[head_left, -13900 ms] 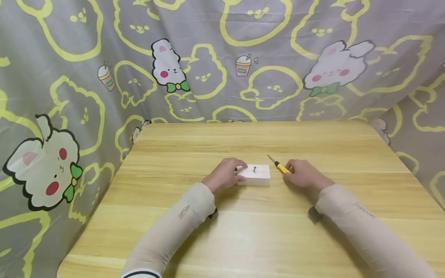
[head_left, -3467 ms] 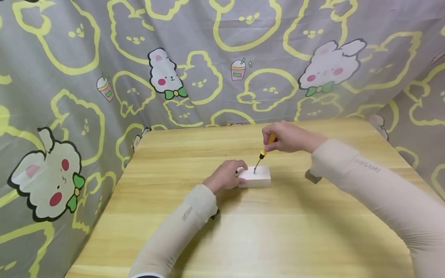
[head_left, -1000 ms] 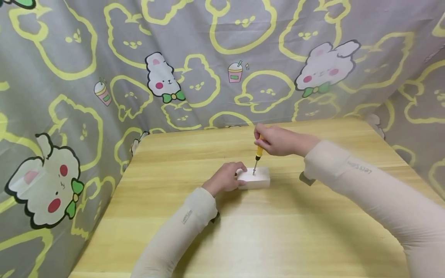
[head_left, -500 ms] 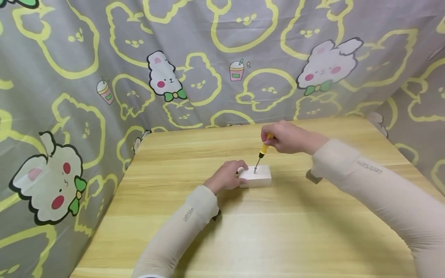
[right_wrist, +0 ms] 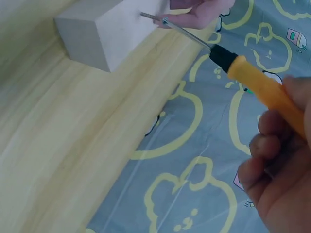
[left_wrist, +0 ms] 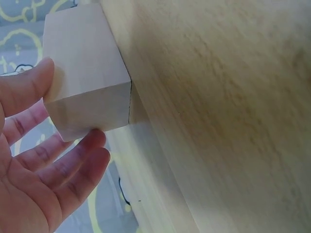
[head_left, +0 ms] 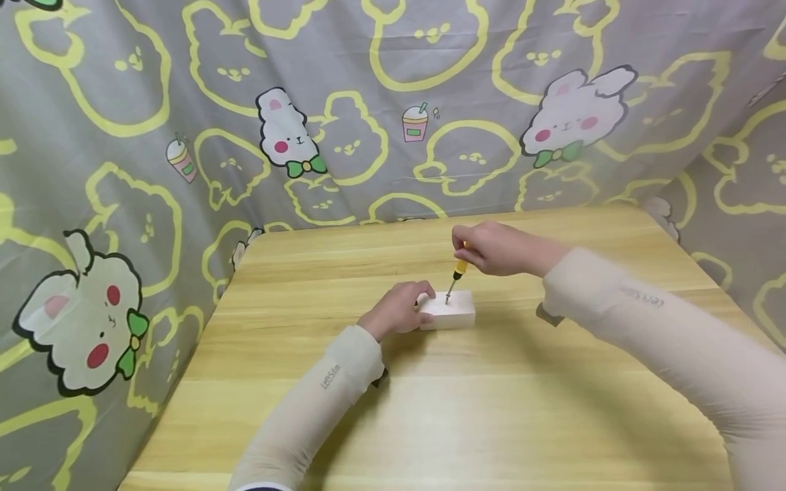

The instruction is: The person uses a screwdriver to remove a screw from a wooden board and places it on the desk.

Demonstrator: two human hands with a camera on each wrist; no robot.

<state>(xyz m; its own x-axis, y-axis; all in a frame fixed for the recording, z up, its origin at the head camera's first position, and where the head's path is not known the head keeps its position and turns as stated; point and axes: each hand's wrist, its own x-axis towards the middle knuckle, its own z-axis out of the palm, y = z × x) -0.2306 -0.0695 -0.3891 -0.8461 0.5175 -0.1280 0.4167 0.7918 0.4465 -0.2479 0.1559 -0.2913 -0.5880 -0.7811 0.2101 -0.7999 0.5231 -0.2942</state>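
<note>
A pale wooden block (head_left: 457,318) lies on the table, and a screw (head_left: 447,299) stands up from its top face. My left hand (head_left: 396,310) grips the block's left end, thumb on the near side and fingers on the far side; the left wrist view shows the thumb on one face of the block (left_wrist: 87,48). Above, my right hand (head_left: 497,249) holds a screwdriver (head_left: 459,270) by its yellow handle, fingers curled round it. The shaft slants down and its tip meets the screw head. In the right wrist view the screw (right_wrist: 148,16) lines up with the screwdriver (right_wrist: 257,80).
The wood-grain table (head_left: 381,423) spreads around the block. Behind and to the sides hangs a grey curtain (head_left: 344,61) with yellow outlines and cartoon animals. A small dark device (head_left: 548,314) sits under the right wrist.
At first the right hand held the screwdriver low beside the block; it has since risen over the screw. In the last second the handle's tilt has shifted slightly. The left hand stays put.
</note>
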